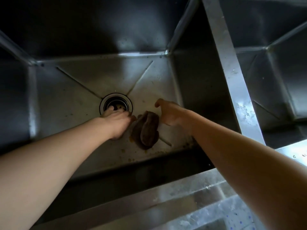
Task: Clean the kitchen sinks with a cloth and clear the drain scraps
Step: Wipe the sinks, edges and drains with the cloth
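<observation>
**A:** Where are we looking?

**B:** We look down from head height into a deep steel sink (69, 90), the left of two. A steel divider (232, 72) runs up the right side, and beyond it we see part of the second sink (274, 67).

**A:** What are the hands doing?

**B:** Both bare arms reach down to the sink floor. Our left hand (117, 121) is at the near edge of the round drain (116, 105), fingers curled down into the opening. We see pale scraps (118, 107) inside the drain just at the fingertips, but we cannot tell whether the fingers grasp them.

**A:** And the right?

**B:** Our right hand (169, 113) hovers just right of the cloth, fingers loosely bent and grasping nothing, thumb raised.

**A:** Where is the cloth?

**B:** The brown cloth (146, 130) lies bunched on the sink floor between the two hands, touching the left hand's knuckles. Small yellowish crumbs (156, 152) dot the floor along the near wall, just beside the cloth.
</observation>
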Action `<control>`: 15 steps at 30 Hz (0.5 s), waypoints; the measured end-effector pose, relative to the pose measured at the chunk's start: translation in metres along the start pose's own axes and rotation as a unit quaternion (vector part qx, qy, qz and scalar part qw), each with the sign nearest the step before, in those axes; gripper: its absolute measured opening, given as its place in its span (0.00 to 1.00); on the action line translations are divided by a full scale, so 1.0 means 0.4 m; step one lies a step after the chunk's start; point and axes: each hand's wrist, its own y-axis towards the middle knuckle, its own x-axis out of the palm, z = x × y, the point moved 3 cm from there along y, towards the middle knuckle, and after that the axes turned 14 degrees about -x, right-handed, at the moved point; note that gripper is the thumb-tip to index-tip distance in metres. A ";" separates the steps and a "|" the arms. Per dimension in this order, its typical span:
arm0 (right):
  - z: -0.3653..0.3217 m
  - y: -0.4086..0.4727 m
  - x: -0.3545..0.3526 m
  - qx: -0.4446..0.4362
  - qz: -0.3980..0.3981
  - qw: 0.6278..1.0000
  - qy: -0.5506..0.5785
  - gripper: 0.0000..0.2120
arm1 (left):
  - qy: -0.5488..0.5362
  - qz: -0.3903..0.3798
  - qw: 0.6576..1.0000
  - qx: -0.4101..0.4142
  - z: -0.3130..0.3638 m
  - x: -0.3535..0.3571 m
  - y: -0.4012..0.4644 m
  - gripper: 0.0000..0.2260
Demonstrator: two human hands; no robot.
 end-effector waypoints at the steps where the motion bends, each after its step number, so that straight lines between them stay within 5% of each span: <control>1: 0.015 -0.019 -0.020 0.002 0.020 1.000 -0.013 0.26 | -0.003 0.000 1.000 0.005 0.009 -0.005 0.001 0.22; 9: 0.099 -0.130 -0.089 -0.045 0.129 0.980 -0.144 0.25 | -0.035 -0.037 0.998 0.028 0.135 0.000 0.017 0.33; 15: 0.136 -0.139 -0.084 -0.066 0.159 0.970 -0.171 0.16 | -0.042 0.087 0.991 0.091 0.201 0.036 0.053 0.31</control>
